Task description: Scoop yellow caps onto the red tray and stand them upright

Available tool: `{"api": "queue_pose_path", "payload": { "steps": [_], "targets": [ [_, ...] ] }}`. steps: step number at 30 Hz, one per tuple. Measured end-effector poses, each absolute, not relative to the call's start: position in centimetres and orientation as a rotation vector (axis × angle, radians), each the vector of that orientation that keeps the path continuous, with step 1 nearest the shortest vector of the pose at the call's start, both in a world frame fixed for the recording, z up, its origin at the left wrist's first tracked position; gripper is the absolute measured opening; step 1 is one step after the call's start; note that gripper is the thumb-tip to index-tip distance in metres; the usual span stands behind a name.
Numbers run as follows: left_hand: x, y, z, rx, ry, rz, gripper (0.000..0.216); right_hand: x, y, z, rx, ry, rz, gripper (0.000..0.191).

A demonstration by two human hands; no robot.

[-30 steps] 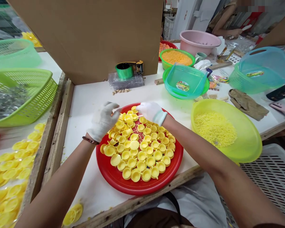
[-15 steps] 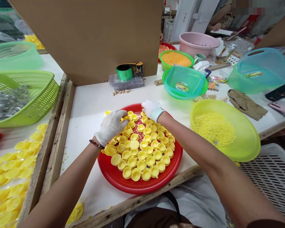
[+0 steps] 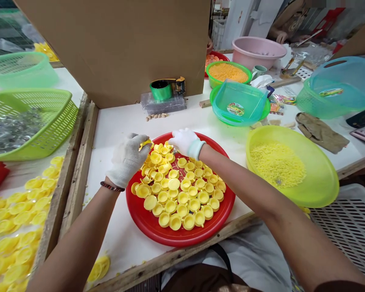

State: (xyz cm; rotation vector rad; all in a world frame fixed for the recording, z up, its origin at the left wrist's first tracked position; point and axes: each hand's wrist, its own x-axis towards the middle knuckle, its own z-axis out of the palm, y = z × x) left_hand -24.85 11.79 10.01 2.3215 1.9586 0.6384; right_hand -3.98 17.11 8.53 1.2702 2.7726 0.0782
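My left grip (image 3: 127, 158) was pinched on a yellow piece (image 3: 145, 144) by the red tray's (image 3: 161, 240) far-left rim, its long axis pointing roughly towards my right grip (image 3: 184, 142), whose closure I couldn't tell; yellow cups (image 3: 183, 198) lay in the tray, nearer my body.

No wording can be read with certainty. Beyond and right of the right hand (image 3: 184, 142), a colourful oval sticker (image 3: 235, 109) on a translucent turquoise plastic basin (image 3: 253, 106) bears script too small to decipher; farther right, a long printed label (image 3: 331, 92) on a translucent blue plastic container (image 3: 351, 77) is equally illegible.
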Motion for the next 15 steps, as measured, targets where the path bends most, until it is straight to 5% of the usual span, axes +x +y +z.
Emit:
{"api": "queue_pose_path", "payload": {
  "steps": [8,15],
  "targets": [
    [-24.2,12.9,9.1,2.318,1.747,0.747,0.038,-4.1,17.9,8.8,1.413,2.630,0.020,0.029],
    [-20.5,15.1,7.5,2.462,1.416,0.805,0.037,-3.4,18.4,8.9,1.674,2.904,-0.732,0.035]
  ]
}}
